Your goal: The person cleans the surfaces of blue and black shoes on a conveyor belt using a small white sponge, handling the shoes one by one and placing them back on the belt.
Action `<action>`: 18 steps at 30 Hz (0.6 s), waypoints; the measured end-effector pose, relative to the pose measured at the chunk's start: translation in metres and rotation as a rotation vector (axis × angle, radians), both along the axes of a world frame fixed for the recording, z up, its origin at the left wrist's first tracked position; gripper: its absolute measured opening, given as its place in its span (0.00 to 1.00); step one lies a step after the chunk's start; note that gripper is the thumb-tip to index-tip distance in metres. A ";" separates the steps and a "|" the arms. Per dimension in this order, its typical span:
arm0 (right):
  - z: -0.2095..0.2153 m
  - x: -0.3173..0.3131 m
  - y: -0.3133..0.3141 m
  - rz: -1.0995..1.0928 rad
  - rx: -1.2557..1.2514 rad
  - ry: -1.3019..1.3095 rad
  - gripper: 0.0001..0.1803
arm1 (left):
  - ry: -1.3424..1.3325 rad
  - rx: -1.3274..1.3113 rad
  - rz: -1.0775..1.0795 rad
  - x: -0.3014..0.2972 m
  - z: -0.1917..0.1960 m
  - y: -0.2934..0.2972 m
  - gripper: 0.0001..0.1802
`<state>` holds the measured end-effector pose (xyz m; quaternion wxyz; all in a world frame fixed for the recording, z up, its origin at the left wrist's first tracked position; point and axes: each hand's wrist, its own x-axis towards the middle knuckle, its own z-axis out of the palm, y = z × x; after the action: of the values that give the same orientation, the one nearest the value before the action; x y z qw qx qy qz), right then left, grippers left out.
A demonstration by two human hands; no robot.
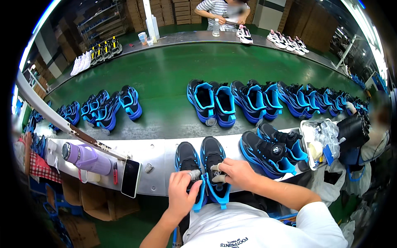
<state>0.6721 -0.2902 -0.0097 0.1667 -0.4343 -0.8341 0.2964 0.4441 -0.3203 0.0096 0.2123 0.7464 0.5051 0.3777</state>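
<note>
Two black and blue sneakers stand side by side before me at the near edge of the white counter, toes pointing away. On the left sneaker [187,153], my left hand [182,191] has its fingers curled over the upper near the tongue, with a grey wrap on one fingertip. My right hand [236,172] grips the right sneaker [212,151] around its lacing dial, thumb and forefinger in pale finger covers. The left sneaker's dial is hidden under my fingers. To the right, another pair of the same sneakers [264,151] rests on the counter, dials showing.
Rows of matching sneakers [204,99] line the green belt [165,74]. Left on the counter are a purple tumbler [89,159], red-handled snippers [115,173] and a phone [131,177]. A white bin [308,142] of plastic bags stands right. A person [223,12] works across the belt.
</note>
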 end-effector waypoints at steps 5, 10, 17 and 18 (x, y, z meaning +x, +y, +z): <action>0.002 0.016 0.022 0.128 -0.082 0.082 0.17 | -0.622 -1.045 -0.170 0.020 -0.005 -0.048 0.16; 0.001 0.005 0.009 0.071 -0.139 0.094 0.19 | -0.936 -1.354 -0.032 0.036 -0.012 -0.046 0.23; -0.016 0.006 0.049 -0.137 -0.577 0.316 0.17 | -1.185 -1.436 0.072 0.061 -0.035 -0.021 0.22; -0.039 0.003 0.050 -0.082 -0.506 0.351 0.17 | -1.132 -1.320 0.104 0.070 -0.033 -0.024 0.19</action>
<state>0.6747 -0.2403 -0.0483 0.2068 -0.4373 -0.6742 0.5580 0.5138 -0.3447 -0.0234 0.8032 0.1466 0.4728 0.3313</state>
